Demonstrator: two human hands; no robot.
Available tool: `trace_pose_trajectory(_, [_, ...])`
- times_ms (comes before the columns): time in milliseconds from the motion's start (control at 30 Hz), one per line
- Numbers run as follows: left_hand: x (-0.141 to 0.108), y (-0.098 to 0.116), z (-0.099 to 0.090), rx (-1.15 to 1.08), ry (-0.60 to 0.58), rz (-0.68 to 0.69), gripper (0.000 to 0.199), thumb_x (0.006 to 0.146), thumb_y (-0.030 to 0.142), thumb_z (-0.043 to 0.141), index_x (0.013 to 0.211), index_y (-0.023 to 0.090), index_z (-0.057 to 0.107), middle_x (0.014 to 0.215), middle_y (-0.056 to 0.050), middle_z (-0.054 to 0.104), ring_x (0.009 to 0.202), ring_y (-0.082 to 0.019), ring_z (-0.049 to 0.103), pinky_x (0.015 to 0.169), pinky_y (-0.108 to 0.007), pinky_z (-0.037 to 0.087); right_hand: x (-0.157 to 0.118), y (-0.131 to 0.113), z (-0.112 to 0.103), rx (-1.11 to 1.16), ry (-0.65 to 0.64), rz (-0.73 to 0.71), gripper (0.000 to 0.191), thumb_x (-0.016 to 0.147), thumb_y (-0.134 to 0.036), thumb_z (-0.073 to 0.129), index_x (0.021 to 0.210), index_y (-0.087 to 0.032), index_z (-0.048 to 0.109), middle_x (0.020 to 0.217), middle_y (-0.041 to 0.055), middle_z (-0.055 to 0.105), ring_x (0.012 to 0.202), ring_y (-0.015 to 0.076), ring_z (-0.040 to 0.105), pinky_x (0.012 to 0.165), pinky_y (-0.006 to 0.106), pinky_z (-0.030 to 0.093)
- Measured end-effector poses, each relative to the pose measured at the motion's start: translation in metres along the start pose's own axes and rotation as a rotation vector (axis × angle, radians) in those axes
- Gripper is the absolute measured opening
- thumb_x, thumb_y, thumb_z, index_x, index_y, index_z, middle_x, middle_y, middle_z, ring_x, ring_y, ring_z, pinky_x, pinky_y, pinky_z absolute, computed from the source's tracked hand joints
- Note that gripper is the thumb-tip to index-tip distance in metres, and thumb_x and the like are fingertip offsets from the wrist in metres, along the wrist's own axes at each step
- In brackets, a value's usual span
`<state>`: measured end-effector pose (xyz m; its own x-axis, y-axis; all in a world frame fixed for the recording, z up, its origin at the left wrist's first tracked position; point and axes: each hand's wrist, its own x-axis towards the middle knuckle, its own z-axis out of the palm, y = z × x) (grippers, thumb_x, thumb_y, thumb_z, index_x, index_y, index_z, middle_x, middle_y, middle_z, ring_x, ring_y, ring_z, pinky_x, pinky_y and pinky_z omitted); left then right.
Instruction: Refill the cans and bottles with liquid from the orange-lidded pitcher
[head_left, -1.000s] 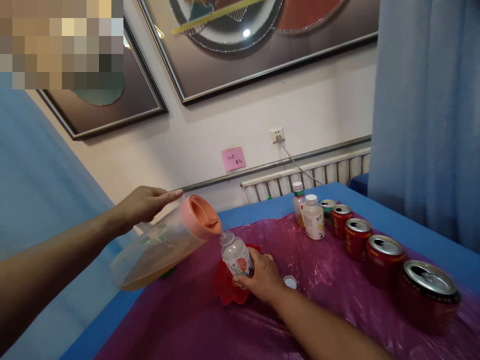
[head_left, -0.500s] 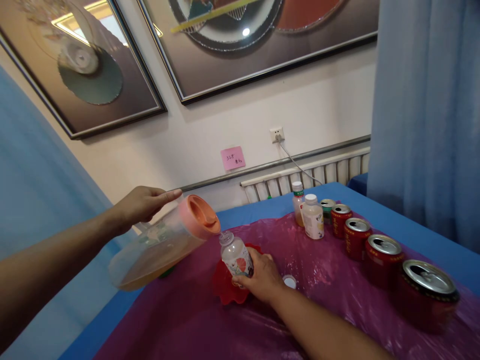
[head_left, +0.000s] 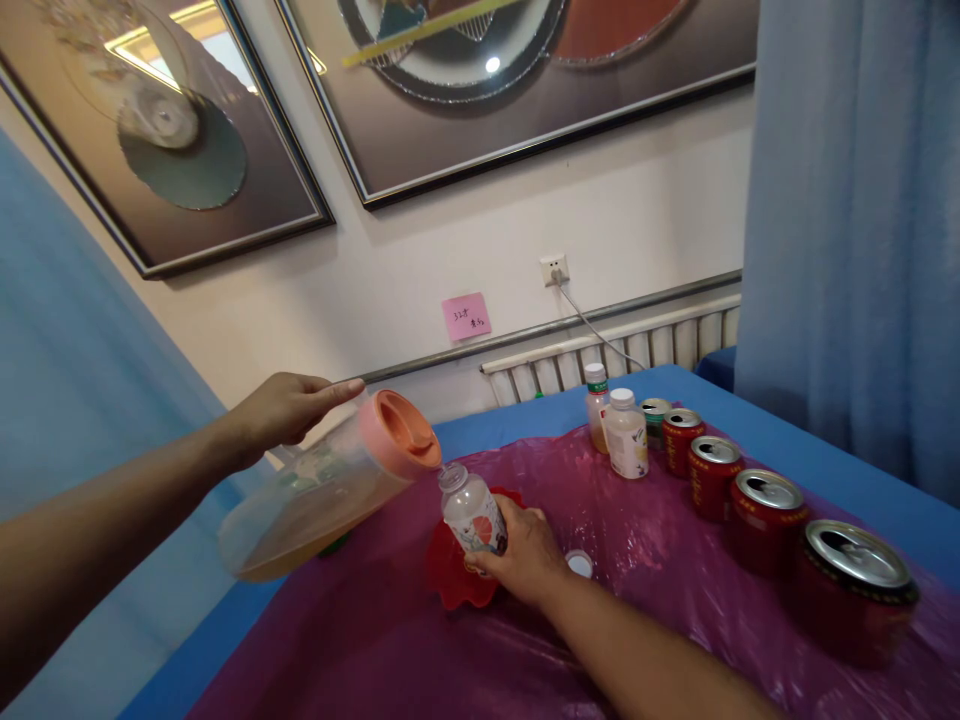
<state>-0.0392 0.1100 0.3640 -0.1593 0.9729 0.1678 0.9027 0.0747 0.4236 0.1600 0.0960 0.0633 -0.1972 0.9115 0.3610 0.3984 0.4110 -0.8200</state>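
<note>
My left hand (head_left: pixel 300 410) grips the handle side of a clear pitcher (head_left: pixel 315 500) with an orange lid (head_left: pixel 401 430). The pitcher is tipped to the right, with amber liquid along its lower side. Its lid is right at the open mouth of a small clear bottle (head_left: pixel 472 515) with a fruit label. My right hand (head_left: pixel 521 550) is wrapped round that bottle, which leans to the left above a red scalloped dish (head_left: pixel 454 580). Whether liquid is flowing between them is too small to tell. A white cap (head_left: pixel 579 564) lies just right of my right hand.
Two capped bottles, one white-labelled (head_left: pixel 626 440) and one green-ringed (head_left: pixel 596 410), stand at the back beside a green can (head_left: pixel 655 420). Several opened red cans, the nearest large (head_left: pixel 855 600), line the right side. Purple plastic (head_left: pixel 360 640) covers the blue table (head_left: pixel 772 425).
</note>
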Motion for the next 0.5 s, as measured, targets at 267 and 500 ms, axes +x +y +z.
trace_pose_trajectory(267, [0.0040, -0.0057, -0.0003, 0.022, 0.020, 0.017, 0.063, 0.070, 0.075, 0.063, 0.046, 0.025, 0.032, 0.044, 0.003, 0.028, 0.043, -0.013, 0.025, 0.046, -0.032, 0.020, 0.0007, 0.0013, 0.0010, 0.019, 0.001, -0.002, 0.058, 0.069, -0.040, 0.084, 0.121, -0.028, 0.060, 0.110, 0.0008, 0.073, 0.098, 0.0237, 0.066, 0.089, 0.033, 0.041])
trace_pose_trajectory(500, [0.0027, -0.0066, -0.0006, 0.017, 0.011, 0.011, 0.064, 0.068, 0.077, 0.063, 0.047, 0.025, 0.032, 0.043, 0.004, 0.029, 0.043, -0.013, 0.025, 0.047, -0.031, 0.020, 0.0004, 0.0016, 0.0013, 0.002, 0.003, -0.011, 0.059, 0.069, -0.041, 0.084, 0.122, -0.029, 0.059, 0.111, -0.0004, 0.072, 0.098, 0.0233, 0.066, 0.090, 0.034, 0.042])
